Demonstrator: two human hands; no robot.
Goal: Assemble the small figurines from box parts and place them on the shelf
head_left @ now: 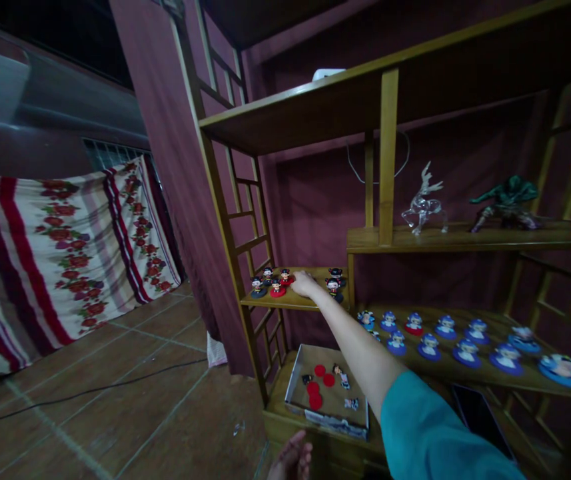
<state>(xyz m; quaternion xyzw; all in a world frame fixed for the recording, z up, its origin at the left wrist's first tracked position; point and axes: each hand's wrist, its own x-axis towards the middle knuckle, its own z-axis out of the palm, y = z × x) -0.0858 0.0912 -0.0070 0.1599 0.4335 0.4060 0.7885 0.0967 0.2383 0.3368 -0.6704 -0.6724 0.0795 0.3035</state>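
Observation:
My right hand (306, 284) reaches onto the small middle shelf, its fingers closed at the red base of a dark-haired figurine (286, 275). The fingertips are partly hidden. Left of it stand a second red-based figurine (277, 287) and two dark-based ones, the nearer one (257, 287) by the shelf's left post. More dark-haired figurines (334, 287) stand right of my wrist. My left hand (292, 459) is low at the bottom edge, fingers apart and slightly curled, holding nothing. Above it, a shallow cardboard box (326, 421) holds several red discs (315, 401) and small loose figure pieces (351, 403).
Several blue and purple figurines (429, 345) on round bases fill the lower right shelf. Above them are a clear deer figure (424, 203) and a green crouching figure (509, 200). A dark phone-like slab (482, 417) lies at lower right. A cable (115, 385) crosses the tiled floor.

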